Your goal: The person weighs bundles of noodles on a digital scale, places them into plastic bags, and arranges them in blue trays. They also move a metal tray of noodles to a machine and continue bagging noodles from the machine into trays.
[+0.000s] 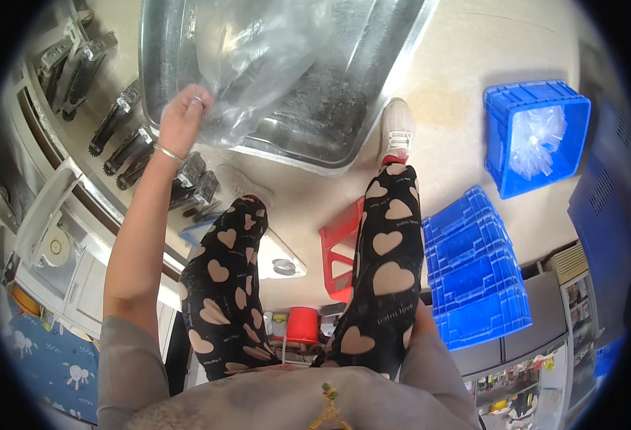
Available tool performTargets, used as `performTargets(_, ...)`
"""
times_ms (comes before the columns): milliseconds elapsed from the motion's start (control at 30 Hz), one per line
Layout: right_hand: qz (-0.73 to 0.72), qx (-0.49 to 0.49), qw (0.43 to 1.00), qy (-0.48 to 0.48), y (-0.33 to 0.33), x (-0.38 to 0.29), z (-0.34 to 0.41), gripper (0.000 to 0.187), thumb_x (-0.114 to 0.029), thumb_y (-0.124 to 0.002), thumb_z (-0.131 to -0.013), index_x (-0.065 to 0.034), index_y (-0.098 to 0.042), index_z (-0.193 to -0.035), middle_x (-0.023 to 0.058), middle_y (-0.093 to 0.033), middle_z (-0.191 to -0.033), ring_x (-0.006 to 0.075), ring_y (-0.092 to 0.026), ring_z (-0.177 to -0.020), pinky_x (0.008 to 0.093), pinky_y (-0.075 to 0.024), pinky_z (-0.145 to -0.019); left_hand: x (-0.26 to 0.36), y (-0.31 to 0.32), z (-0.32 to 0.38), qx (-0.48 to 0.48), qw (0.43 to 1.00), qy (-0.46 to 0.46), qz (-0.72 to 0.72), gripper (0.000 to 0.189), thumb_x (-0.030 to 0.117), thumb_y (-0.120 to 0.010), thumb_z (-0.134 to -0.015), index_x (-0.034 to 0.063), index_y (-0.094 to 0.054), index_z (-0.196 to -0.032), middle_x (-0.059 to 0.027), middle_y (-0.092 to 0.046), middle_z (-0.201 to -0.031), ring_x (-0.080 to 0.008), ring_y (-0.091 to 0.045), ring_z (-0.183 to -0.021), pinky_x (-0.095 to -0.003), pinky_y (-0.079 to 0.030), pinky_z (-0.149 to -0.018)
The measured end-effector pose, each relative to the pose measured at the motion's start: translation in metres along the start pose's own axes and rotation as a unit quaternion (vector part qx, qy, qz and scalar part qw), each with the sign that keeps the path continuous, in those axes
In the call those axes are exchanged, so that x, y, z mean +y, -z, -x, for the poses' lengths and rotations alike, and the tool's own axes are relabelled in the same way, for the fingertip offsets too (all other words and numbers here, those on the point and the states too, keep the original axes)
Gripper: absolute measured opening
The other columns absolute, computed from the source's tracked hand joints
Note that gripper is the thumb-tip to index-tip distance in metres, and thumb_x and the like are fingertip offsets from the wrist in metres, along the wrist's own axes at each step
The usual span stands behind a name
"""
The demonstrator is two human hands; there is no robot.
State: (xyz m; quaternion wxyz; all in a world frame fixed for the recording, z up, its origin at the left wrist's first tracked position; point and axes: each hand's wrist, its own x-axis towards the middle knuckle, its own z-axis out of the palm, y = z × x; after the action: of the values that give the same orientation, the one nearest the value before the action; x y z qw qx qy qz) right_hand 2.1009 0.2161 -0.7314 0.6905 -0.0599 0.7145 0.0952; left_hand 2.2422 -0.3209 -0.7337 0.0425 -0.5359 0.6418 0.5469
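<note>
My left hand point(186, 110), with a bracelet at the wrist, is closed on the edge of a large clear plastic bag point(261, 64). The bag hangs over a big grey metal tub point(342, 107) in front of my feet, and part of it lies across the near rim. Blur hides what, if anything, is inside the bag. My right arm goes down beside my right thigh, and the right hand is hidden behind the leg.
Several dark metal machine parts point(122, 110) stand on the floor at the left. At the right are a blue plastic crate point(576, 140) holding clear plastic bags point(536, 142) and a stack of blue crates point(477, 274). A red plastic stool point(329, 258) stands behind my right leg.
</note>
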Motion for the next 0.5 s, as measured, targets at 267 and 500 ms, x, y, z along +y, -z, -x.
performTargets(267,-0.141,0.038,0.989,0.012,0.002,-0.023,-0.031,0.044,-0.042,-0.055,-0.082,-0.0066,-0.059,-0.108,0.0170,-0.063,-0.104,0.0337,-0.060,-0.101,0.0458,-0.0490,-0.085,-0.069,-0.022,0.026,-0.125,0.889,0.136,-0.418,0.027,0.006,-0.043,-0.082,-0.0013,-0.060,-0.101,-0.0140,-0.065,-0.098,-0.0304,-0.060,-0.088,-0.0391,-0.047,-0.083)
performTargets(500,-0.289,0.074,0.954,0.045,0.024,-0.047,-0.045,0.050,-0.048,-0.052,-0.082,-0.0068,-0.058,-0.110,0.0168,-0.062,-0.104,0.0348,-0.059,-0.100,0.0482,-0.0484,-0.085,-0.102,-0.076,0.108,-0.069,0.994,0.004,-0.079,0.029,-0.001,-0.041,-0.080,-0.0005,-0.060,-0.102,-0.0163,-0.063,-0.102,-0.0309,-0.058,-0.098,-0.0368,-0.045,-0.090)
